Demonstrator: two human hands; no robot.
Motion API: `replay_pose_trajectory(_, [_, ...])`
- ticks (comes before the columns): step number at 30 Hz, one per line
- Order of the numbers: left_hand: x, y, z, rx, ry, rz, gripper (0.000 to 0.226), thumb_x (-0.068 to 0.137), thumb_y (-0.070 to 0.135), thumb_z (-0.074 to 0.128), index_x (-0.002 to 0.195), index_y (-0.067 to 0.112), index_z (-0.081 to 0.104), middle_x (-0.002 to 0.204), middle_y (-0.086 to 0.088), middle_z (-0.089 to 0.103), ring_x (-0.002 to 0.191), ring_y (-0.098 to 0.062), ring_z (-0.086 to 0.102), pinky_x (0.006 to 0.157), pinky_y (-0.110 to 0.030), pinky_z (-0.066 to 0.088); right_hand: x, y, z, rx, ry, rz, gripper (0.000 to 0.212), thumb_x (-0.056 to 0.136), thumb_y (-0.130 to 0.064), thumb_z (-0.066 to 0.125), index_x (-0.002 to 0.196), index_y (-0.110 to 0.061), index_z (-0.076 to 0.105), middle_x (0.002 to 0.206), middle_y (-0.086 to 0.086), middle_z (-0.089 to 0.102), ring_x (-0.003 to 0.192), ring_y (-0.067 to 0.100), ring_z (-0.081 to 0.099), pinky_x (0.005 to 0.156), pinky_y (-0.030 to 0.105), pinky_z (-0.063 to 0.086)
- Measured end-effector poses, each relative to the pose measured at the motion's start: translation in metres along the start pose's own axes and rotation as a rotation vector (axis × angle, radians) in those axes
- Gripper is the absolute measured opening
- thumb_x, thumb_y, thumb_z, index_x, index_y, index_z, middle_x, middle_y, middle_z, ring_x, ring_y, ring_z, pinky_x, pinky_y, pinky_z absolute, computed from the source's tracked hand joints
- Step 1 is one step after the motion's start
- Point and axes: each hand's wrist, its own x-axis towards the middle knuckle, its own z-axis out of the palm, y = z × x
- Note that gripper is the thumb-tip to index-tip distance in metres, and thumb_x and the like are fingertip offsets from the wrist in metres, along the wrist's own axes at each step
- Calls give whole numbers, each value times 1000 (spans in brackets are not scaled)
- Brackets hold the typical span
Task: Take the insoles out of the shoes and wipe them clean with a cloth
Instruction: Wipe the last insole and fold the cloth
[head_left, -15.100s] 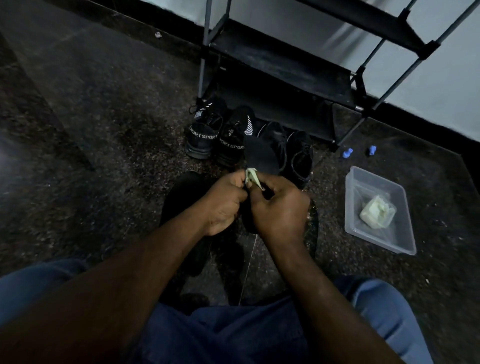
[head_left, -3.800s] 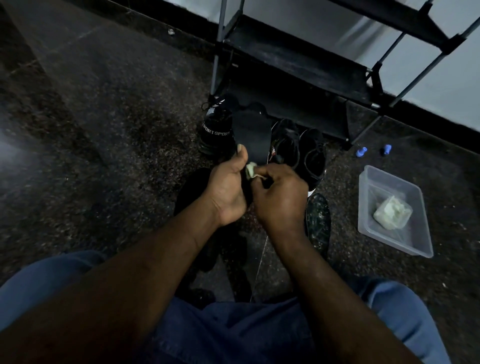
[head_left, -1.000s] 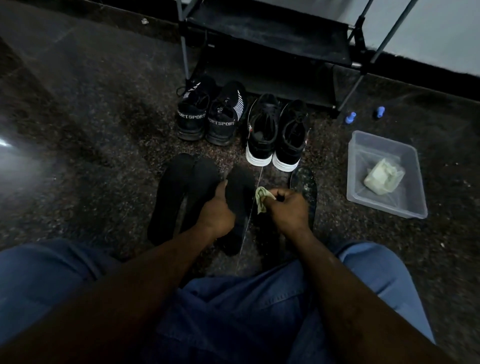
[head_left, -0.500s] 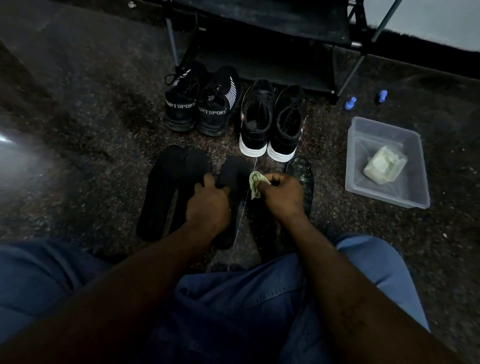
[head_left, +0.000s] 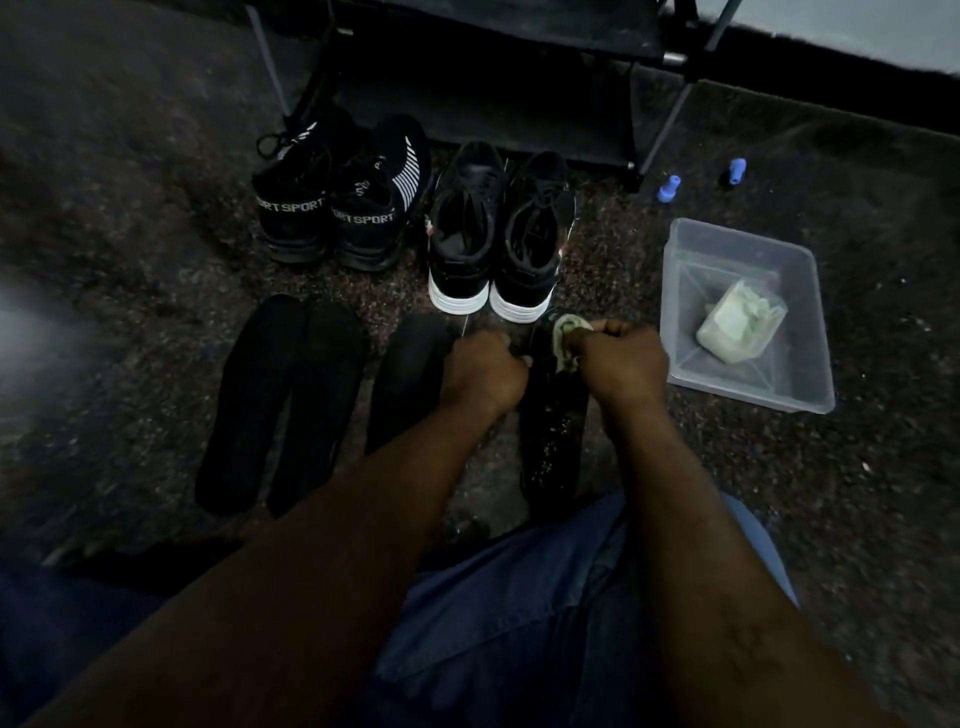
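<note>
Right hand (head_left: 623, 359) is gripping the cloth (head_left: 567, 339) in closed fingers against the rightmost insole (head_left: 553, 436), which is lying on the floor. Left hand (head_left: 483, 370) is curling beside it, hold unconfirmed. Risk: the unsecured insole sliding under wiping pressure.

The floor (head_left: 130, 156) is dark stone, speckled all over with fine grey and brownish grains. The sport shoes (head_left: 363, 218) are black, with white lettering across the heels and a fan of white stripes on one side. The white-soled shoes (head_left: 462, 244) are black above, laces included. Three insoles (head_left: 249, 400) are plain black; the flecked insole (head_left: 553, 436) is black dotted with pale specks. The cloth (head_left: 569, 332) is pale green. The tub (head_left: 753, 384) is clear plastic, and the wad (head_left: 737, 327) in it is pale green and white. Two caps (head_left: 668, 187) are blue. The rack (head_left: 519, 21) is black with grey poles. The jeans (head_left: 519, 613) are blue, the wall (head_left: 857, 26) pale grey.
</note>
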Motion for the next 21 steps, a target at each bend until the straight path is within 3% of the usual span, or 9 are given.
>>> replay_pose_trajectory(3, [18,11,16,53,-8,-15,50,78,49,70,118,20,73,119,-9,74,113,-32,69,95,-41,58,15,4,-10,26,3,64,4,57,-48,74,55,-45,71,57,-9,66,72,22,71,79,42,61])
replay_pose_trajectory(6, [20,23,18,67,-10,-63,42,80,32,70,119,17,67,126,-13,68,120,-36,64,98,-44,56,26,9,-11,54,-15,91,9,50,-50,72,52,-42,70,50,-11,60,63,21,64,75,41,58])
replay_pose_trajectory(9, [21,22,20,5,-36,-68,28,78,20,65,105,18,71,118,-11,71,114,-34,67,97,-43,57,31,11,-7,59,-18,84,18,47,-55,71,57,-40,72,63,-7,65,72,24,68,84,48,62])
replay_pose_trajectory(13, [27,-2,24,-336,-107,-171,29,65,18,65,90,29,74,86,-5,78,81,-28,76,80,-47,65,22,8,-7,19,5,34,23,73,-49,77,63,-29,72,75,-3,74,84,26,72,86,41,60])
replay_pose_trajectory(15, [15,-4,10,-518,-132,-187,24,80,8,68,96,26,71,84,-6,75,68,-23,70,73,-39,65,17,6,-5,16,8,2,21,78,-49,77,75,-29,77,79,-3,77,85,23,73,88,38,59])
replay_pose_trajectory(17, [7,-9,-6,-641,-167,-162,25,95,-2,61,98,22,67,79,-4,69,63,-16,63,64,-31,60,10,2,-2,59,-15,-11,17,75,-48,78,76,-31,78,75,-5,76,81,19,73,86,41,60])
replay_pose_trajectory(21, [-12,-23,-42,-756,-172,-91,18,98,0,63,103,17,67,80,-2,66,69,-15,65,62,-28,59,-6,-5,5,181,-105,-37,26,64,-44,78,86,-30,80,77,-8,77,76,16,75,81,48,63])
